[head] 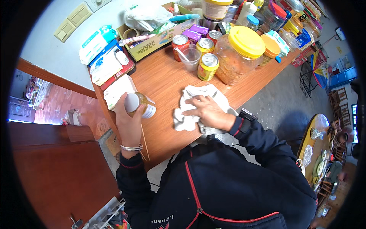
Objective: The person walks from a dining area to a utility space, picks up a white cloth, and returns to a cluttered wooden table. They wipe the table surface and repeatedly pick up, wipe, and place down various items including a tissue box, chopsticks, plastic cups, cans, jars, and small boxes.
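Note:
My left hand (129,123) grips a glass jar (147,106) with a white lid and a label, near the left end of the wooden table (160,86). Under my right hand (210,112), fingers spread, a crumpled white cloth (187,121) lies at the table's near edge; part of it drapes around the wrist side. A white box (118,88) lies just beyond the jar. Two thin wooden sticks (145,143) rest on the tabletop beside my left wrist.
Beyond the cloth stand drink cans (208,67), a clear plastic cup (192,61) and a large yellow-lidded jar (237,57). A cardboard tray (154,44) with a plastic bag sits against the wall. Tissue packs (98,45) lie at the left. A round table (310,146) stands at the right.

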`<state>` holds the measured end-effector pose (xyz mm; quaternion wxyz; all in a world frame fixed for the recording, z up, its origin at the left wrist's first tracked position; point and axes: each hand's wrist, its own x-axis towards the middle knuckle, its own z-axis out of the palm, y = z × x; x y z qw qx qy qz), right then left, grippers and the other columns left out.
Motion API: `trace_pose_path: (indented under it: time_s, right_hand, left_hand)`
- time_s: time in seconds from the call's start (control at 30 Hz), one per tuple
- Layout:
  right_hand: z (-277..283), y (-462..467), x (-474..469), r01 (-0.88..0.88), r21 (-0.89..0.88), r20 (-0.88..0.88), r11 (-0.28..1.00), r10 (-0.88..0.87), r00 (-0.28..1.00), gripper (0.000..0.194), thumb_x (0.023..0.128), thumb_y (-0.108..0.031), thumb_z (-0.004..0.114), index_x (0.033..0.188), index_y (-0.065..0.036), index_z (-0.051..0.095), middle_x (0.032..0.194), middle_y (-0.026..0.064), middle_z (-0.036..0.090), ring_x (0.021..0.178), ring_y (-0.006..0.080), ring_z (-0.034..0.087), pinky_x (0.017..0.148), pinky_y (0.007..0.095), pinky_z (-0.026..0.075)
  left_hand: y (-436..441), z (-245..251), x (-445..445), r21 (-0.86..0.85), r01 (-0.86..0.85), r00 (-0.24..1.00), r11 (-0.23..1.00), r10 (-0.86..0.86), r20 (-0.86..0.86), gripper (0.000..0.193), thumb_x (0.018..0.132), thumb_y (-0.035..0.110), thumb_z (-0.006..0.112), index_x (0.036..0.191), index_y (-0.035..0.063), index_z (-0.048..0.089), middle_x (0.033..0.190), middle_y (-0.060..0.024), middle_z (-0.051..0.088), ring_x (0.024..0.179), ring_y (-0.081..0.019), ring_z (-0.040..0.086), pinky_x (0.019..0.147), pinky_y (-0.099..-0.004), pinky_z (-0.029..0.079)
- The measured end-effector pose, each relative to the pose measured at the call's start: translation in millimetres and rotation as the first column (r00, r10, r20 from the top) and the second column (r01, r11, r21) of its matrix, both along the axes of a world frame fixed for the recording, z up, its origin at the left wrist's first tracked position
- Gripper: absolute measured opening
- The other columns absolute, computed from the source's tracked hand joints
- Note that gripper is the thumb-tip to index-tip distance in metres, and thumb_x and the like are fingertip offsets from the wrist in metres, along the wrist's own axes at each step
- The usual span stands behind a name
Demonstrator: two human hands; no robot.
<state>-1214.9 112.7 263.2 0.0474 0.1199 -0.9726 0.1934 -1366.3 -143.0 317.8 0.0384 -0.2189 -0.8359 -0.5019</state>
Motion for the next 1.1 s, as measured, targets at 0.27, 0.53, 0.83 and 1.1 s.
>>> trace_pose_path:
  time_s: [0.27, 0.53, 0.83, 1.1]
  right_hand:
    - [14.4, 131.6, 98.0, 0.147, -0.165, 0.105, 0.975, -0.131, 0.986, 0.058, 0.06, 0.01, 0.064, 0.105, -0.023, 0.081, 0.128, 0.0015, 0.063, 0.114, 0.029, 0.053, 0.101, 0.0381, 0.043]
    - [27.8, 221.5, 135.7, 0.232, -0.052, 0.164, 0.971, -0.221, 0.961, 0.046, 0.063, 0.009, 0.066, 0.094, -0.021, 0.082, 0.117, 0.0001, 0.066, 0.11, 0.0281, 0.056, 0.098, 0.0362, 0.046]
    - [24.9, 229.0, 134.3, 0.258, -0.128, 0.178, 0.958, -0.234, 0.956, 0.045, 0.062, 0.011, 0.062, 0.091, -0.018, 0.081, 0.117, 0.0005, 0.066, 0.106, 0.0285, 0.056, 0.098, 0.037, 0.046]
    - [22.0, 225.4, 128.8, 0.294, -0.133, 0.182, 0.947, -0.268, 0.946, 0.046, 0.064, 0.012, 0.062, 0.09, -0.019, 0.082, 0.115, 0.0011, 0.067, 0.106, 0.0288, 0.056, 0.098, 0.0366, 0.046]
  left_hand:
    - [20.0, 14.3, -1.6, -0.291, -0.106, 0.982, 0.951, 0.055, -0.178, 0.06, 0.084, 0.009, 0.078, 0.137, -0.0004, 0.052, 0.126, -0.02, 0.057, 0.117, -0.0353, 0.058, 0.102, -0.0412, 0.047]
    - [128.6, 17.1, 28.4, -0.395, -0.067, 0.875, 0.916, -0.136, -0.464, 0.059, 0.086, 0.01, 0.074, 0.141, 0.009, 0.052, 0.125, -0.0148, 0.058, 0.119, -0.0348, 0.056, 0.1, -0.0451, 0.046]
    - [210.8, -35.2, -6.4, -0.397, -0.001, 0.988, 0.918, -0.061, -0.144, 0.024, 0.09, 0.017, 0.071, 0.111, 0.0102, 0.062, 0.105, -0.0148, 0.063, 0.096, -0.037, 0.065, 0.08, -0.0453, 0.053]
    - [136.7, -10.4, -32.6, -0.599, -0.424, 0.888, 0.679, 0.18, -0.424, 0.023, 0.091, 0.027, 0.07, 0.101, 0.0084, 0.062, 0.098, -0.0132, 0.065, 0.086, -0.0328, 0.068, 0.068, -0.0464, 0.056]
